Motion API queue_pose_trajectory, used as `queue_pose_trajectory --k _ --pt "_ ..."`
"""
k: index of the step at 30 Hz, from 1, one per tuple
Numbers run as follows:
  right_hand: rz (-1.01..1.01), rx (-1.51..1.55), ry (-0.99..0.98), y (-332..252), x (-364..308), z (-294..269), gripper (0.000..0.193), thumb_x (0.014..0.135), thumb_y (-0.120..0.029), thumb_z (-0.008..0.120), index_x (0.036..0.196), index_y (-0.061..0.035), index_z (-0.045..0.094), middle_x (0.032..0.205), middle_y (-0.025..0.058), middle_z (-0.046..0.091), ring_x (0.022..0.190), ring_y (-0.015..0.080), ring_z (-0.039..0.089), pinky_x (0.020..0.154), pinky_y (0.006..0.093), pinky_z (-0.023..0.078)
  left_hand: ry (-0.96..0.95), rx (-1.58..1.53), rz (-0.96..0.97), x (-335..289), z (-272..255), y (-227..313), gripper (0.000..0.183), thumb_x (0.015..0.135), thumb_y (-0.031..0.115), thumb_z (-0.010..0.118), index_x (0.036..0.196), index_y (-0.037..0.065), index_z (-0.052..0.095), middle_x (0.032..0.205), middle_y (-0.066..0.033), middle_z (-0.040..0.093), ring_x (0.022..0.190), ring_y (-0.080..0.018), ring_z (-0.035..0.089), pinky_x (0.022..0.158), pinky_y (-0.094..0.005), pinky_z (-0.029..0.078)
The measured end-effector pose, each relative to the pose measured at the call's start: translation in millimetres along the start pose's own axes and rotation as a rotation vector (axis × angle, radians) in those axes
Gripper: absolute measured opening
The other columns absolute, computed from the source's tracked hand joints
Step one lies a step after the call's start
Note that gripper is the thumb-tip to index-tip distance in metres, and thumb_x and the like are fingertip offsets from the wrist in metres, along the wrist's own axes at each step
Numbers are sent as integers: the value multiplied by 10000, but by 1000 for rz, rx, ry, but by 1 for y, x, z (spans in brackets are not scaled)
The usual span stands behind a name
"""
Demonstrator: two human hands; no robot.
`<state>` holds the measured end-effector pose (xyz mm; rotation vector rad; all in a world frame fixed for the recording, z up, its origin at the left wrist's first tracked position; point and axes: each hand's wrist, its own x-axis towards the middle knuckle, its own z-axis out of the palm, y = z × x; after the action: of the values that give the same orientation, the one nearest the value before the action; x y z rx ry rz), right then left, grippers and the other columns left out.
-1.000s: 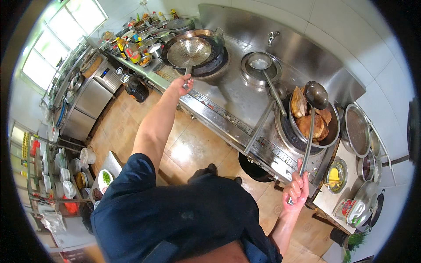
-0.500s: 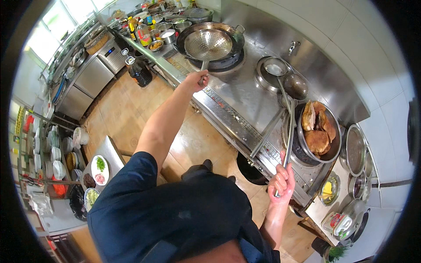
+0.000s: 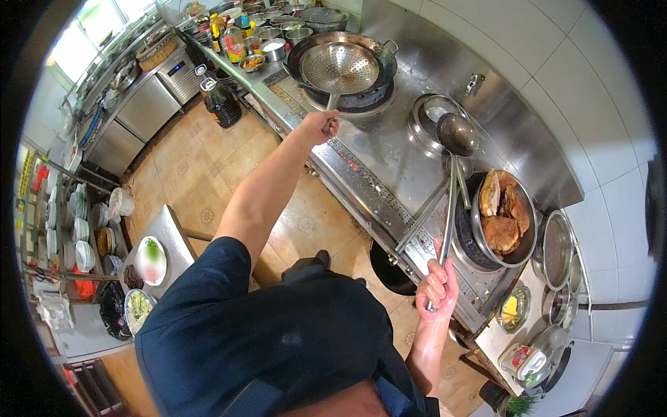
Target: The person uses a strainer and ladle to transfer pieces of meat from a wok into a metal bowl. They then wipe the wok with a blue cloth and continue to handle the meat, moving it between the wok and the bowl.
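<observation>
My left hand (image 3: pixel 322 127) is closed round the handle of a perforated steel strainer (image 3: pixel 340 68). The strainer's round bowl rests in or just over a dark wok (image 3: pixel 297 55) on the far burner. With my right hand (image 3: pixel 438 283) I grip the lower end of a long-handled ladle (image 3: pixel 458 134). Its dark rounded bowl is up by a round steel pot (image 3: pixel 418 124) set in the stove top, partly covering a second ladle (image 3: pixel 438 109) there. Beside the ladle's handle sits a steel basin (image 3: pixel 529 236) with several browned, fried-looking pieces (image 3: pixel 503 233).
A tap (image 3: pixel 474 83) juts from the back wall. Sauce bottles (image 3: pixel 234 50) and bowls crowd the far left counter. At lower left, a small table holds a white plate (image 3: pixel 151 261) with chopped greens. Right of the stove stand a glass bowl (image 3: pixel 514 311) and a colander (image 3: pixel 558 250).
The ladle in my right hand has swung left, its bowl now overlapping the second ladle at the pot. My left hand keeps hold of the strainer. The whole view has shifted slightly.
</observation>
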<state>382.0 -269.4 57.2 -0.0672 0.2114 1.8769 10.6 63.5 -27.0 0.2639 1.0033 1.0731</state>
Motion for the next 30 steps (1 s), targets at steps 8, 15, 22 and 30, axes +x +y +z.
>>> queue_pose_trajectory --k 8,15,22,30 --pt "49 -68 -35 5 31 2 461 1067 -198 318 1447 58 273 763 46 388 425 63 293 315 208 268 -2 -27 17 -2 -2 -2 173 931 117 611 860 44 470 683 -41 530 527 -93 484 400 -206 385" --pt "120 -133 -18 24 72 0 451 1064 -182 330 1459 25 263 753 39 381 436 63 316 325 220 278 10 -35 5 -10 -3 0 177 933 120 612 845 31 486 694 -42 529 528 -91 474 406 -212 375" --pt "173 -158 54 49 107 2 461 1066 -202 320 1463 23 254 753 33 381 427 53 274 299 204 276 -79 -56 -4 4 -20 -3 174 933 120 616 830 45 497 659 -38 503 512 -104 443 429 -227 367" --pt "194 -197 76 72 134 7 458 1065 -181 321 1468 24 245 749 41 377 430 55 277 304 200 268 -24 -53 -32 -13 -18 6 178 913 118 656 835 21 529 708 -63 546 539 -108 486 414 -231 380"
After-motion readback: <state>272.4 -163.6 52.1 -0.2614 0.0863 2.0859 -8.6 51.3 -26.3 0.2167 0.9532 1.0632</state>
